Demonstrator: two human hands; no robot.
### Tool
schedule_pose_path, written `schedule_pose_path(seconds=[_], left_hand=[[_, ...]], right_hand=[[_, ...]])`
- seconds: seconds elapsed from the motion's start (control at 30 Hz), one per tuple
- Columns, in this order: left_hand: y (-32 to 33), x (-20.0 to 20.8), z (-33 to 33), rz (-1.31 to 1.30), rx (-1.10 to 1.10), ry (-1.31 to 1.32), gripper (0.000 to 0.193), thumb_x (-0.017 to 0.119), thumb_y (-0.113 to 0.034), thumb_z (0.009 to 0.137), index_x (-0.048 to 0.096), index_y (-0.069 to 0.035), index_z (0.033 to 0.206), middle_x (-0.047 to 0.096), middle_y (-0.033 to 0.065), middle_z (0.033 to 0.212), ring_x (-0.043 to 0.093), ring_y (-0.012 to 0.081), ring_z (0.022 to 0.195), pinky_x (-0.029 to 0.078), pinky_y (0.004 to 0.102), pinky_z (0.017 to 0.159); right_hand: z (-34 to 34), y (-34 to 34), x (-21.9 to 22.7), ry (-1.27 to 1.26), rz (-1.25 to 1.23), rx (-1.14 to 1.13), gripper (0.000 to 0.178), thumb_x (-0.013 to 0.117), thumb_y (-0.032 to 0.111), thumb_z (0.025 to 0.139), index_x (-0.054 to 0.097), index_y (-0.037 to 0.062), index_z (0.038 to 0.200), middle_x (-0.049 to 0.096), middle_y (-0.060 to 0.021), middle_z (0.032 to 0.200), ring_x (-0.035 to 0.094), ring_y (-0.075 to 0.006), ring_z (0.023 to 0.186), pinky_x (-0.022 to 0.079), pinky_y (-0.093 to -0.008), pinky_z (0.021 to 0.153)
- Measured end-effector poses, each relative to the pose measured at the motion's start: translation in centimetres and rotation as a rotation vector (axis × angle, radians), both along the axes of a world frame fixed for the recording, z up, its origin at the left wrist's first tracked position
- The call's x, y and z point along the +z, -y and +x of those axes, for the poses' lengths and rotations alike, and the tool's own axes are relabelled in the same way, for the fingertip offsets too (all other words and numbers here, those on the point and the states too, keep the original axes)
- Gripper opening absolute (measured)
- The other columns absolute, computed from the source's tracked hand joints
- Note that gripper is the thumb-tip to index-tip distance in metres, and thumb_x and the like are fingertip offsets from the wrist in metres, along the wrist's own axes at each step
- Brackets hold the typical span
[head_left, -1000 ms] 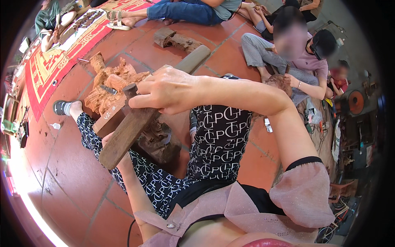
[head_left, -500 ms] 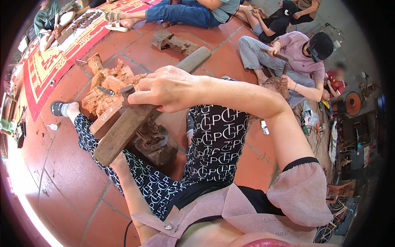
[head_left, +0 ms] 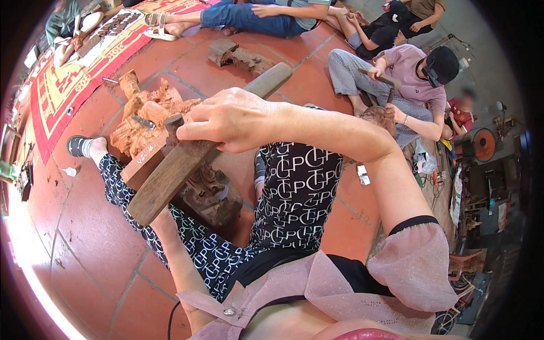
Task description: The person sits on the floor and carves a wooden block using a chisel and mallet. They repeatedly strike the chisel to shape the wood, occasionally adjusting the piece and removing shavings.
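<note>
My right hand (head_left: 229,119) is closed round the middle of a long wooden mallet (head_left: 164,190), which slants from lower left to upper right. Just by its fingers stands a dark, round-topped wooden peg or handle (head_left: 173,126). Beneath the mallet lies a reddish wood carving (head_left: 148,107) with a flat-sided base (head_left: 141,165). A short metal blade (head_left: 144,122) shows against the carved figure. My left hand is hidden behind the mallet's lower end; only its forearm (head_left: 178,243) shows. Between my legs rests a darker carved block (head_left: 212,198).
A rough log piece (head_left: 241,56) lies beyond on the tiled floor. To the right, a person in a cap (head_left: 416,85) works on another carving (head_left: 378,119) with tools. Several people sit farther back, near a red and yellow mat (head_left: 62,102). A fan (head_left: 484,144) stands at right.
The mallet and my right hand keep almost the same place over the carving, with a very slight shift. A hand of the person in jeans now shows above their leg.
</note>
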State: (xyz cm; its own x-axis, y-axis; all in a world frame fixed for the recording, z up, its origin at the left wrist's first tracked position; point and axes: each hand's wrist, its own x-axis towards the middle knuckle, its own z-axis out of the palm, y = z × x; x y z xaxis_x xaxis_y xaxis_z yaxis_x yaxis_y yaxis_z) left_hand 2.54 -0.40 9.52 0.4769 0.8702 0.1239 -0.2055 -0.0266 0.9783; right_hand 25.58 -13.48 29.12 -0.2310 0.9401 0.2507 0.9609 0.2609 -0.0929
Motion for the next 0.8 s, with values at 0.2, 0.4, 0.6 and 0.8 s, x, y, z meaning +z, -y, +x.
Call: schedule_pose_path(seconds=[0.2, 0.4, 0.6, 0.8], left_hand=[[-0.4, 1.4, -0.1, 0.314, 0.003, -0.056, 0.028, 0.072, -0.001, 0.085, 0.062, 0.004, 0.111, 0.064, 0.0099, 0.114, 0.062, 0.0202, 0.102, 0.049, 0.0346, 0.094], [2.5, 3.1, 0.1, 0.286, -0.048, -0.092, 0.027, 0.076, 0.000, 0.081, 0.067, 0.005, 0.106, 0.070, 0.0087, 0.103, 0.065, 0.0144, 0.091, 0.051, 0.0274, 0.086], [3.4, 3.6, 0.0, 0.315, -0.067, -0.139, 0.022, 0.075, -0.002, 0.081, 0.070, 0.005, 0.102, 0.071, 0.0081, 0.095, 0.065, 0.0139, 0.085, 0.051, 0.0266, 0.082], [2.6, 3.4, 0.0, 0.209, 0.004, -0.059, 0.022, 0.074, 0.001, 0.082, 0.068, 0.002, 0.102, 0.070, 0.0065, 0.101, 0.066, 0.0170, 0.091, 0.051, 0.0308, 0.086]], right_hand=[[-0.1, 0.0, 0.2, 0.014, -0.019, -0.010, 0.054, 0.075, 0.008, 0.067, 0.056, 0.0157, 0.117, 0.061, -0.0075, 0.090, 0.066, -0.0306, 0.084, 0.054, -0.0420, 0.067], [-0.2, -0.1, 0.1, 0.016, -0.017, -0.025, 0.055, 0.076, 0.009, 0.068, 0.056, 0.0169, 0.118, 0.061, -0.0069, 0.090, 0.066, -0.0296, 0.085, 0.055, -0.0420, 0.066], [-0.2, -0.1, 0.1, 0.010, -0.006, -0.013, 0.055, 0.076, 0.008, 0.068, 0.056, 0.0174, 0.118, 0.061, -0.0068, 0.089, 0.066, -0.0304, 0.083, 0.054, -0.0429, 0.065], [-0.2, 0.1, 0.2, 0.009, -0.016, -0.014, 0.054, 0.075, 0.008, 0.068, 0.056, 0.0170, 0.117, 0.061, -0.0069, 0.089, 0.066, -0.0314, 0.082, 0.054, -0.0432, 0.065]])
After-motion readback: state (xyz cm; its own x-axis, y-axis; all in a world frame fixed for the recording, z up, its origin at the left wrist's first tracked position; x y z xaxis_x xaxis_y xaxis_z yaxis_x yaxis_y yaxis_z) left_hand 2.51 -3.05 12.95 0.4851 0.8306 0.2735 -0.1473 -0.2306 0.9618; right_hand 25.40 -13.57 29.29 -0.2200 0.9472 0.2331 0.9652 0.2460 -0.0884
